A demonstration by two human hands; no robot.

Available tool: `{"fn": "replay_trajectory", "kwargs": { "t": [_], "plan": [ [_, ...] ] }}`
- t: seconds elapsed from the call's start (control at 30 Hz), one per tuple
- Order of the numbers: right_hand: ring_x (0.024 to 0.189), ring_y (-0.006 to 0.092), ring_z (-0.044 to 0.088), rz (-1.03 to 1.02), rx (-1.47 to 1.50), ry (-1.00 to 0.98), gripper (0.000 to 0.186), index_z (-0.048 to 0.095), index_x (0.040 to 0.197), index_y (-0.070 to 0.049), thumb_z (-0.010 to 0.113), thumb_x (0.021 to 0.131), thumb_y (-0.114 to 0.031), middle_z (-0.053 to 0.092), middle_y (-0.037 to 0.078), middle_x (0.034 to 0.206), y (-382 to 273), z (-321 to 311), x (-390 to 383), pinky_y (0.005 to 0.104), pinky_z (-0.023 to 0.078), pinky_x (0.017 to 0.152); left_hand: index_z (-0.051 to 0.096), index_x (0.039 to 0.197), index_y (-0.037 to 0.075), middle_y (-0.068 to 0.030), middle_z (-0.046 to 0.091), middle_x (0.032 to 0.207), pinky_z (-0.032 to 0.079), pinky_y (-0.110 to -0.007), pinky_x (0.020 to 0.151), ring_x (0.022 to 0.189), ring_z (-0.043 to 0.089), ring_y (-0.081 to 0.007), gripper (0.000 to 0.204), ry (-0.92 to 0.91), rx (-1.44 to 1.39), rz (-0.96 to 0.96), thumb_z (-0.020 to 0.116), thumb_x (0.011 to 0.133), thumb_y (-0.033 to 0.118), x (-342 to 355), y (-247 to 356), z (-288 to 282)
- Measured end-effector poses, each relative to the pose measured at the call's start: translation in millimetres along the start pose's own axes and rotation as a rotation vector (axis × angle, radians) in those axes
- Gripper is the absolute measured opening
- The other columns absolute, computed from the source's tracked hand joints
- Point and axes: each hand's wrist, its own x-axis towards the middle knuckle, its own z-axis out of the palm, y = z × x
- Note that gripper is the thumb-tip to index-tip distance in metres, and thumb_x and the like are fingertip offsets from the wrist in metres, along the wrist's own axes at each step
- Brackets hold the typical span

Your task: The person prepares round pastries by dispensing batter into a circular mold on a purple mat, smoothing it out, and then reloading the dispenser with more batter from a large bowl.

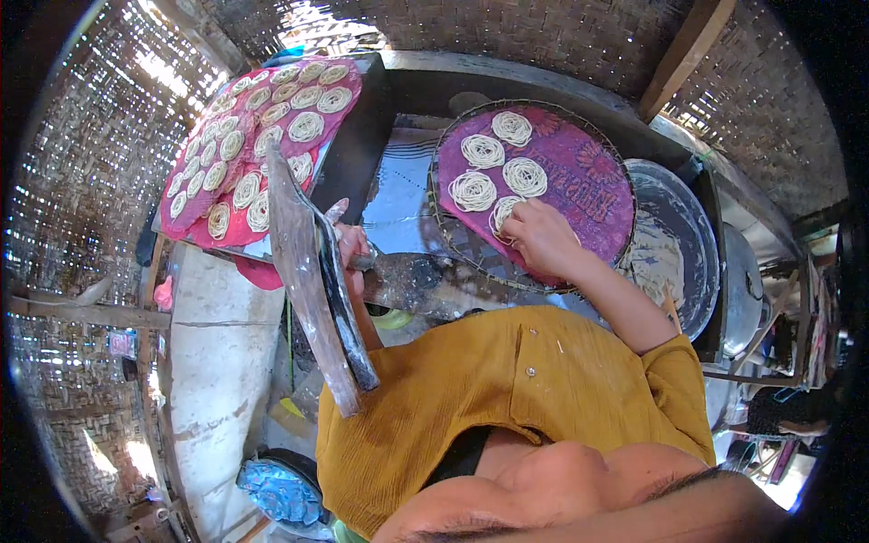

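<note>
Woven wall (534, 36); plank (303, 262) overlaps left hand (352, 246)

Woven wall (534, 32); slanted wooden beam (688, 59); crumpled blue plastic (281, 493), lower left; metal vessel (743, 294).

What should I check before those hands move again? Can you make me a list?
1. Right hand at a noodle coil: ok, its fingers touch it.
2. Right hand's grip: cannot tell, the fingertips are hidden.
3. The four uncovered coils on the round tray: ok, they lie flat on the purple cloth.
4. Clear view of the left hand: not ok, the wooden board hides part of it.
5. Left hand's grip: cannot tell.
6. Pale mix in the big bowl: ok, some is there.
</note>
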Motion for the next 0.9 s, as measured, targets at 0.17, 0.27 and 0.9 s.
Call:
{"fn": "replay_trajectory", "kwargs": {
  "t": [0.17,0.27,0.9],
  "plan": [
    [0.084,0.0251,0.05,-0.018,-0.001,-0.005,0.014,0.059,0.078,-0.008,0.056,0.064,-0.01,0.051,0.008,0.081,-5,-2,6,0.0357,0.042,0.072,0.042,0.112,-0.006,0.0015,0.041,0.058,0.04,-0.025,0.06,0.05,0.04,-0.0102,0.046,0.012,0.019,0.014,0.06,0.076,0.017,-3,8,5],
    [0.083,0.0248,0.05,-0.05,-0.004,0.041,0.013,0.059,0.077,-0.007,0.056,0.064,-0.01,0.051,0.008,0.081,-2,7,7,0.0355,0.042,0.071,0.042,0.112,-0.006,0.0016,0.04,0.058,0.04,-0.025,0.06,0.05,0.04,-0.0102,0.046,-0.012,0.011,0.008,0.06,0.076,0.017,0,2,3],
    [0.078,0.0245,0.051,-0.023,-0.002,0.093,0.008,0.057,0.07,-0.007,0.056,0.067,-0.014,0.051,0.008,0.075,8,13,15,0.0354,0.043,0.066,0.043,0.104,-0.014,0.0024,0.038,0.049,0.037,-0.024,0.047,0.043,0.039,-0.0102,0.05,-0.032,0.068,0.104,0.065,0.071,0.017,5,-9,2]
  ]
}}
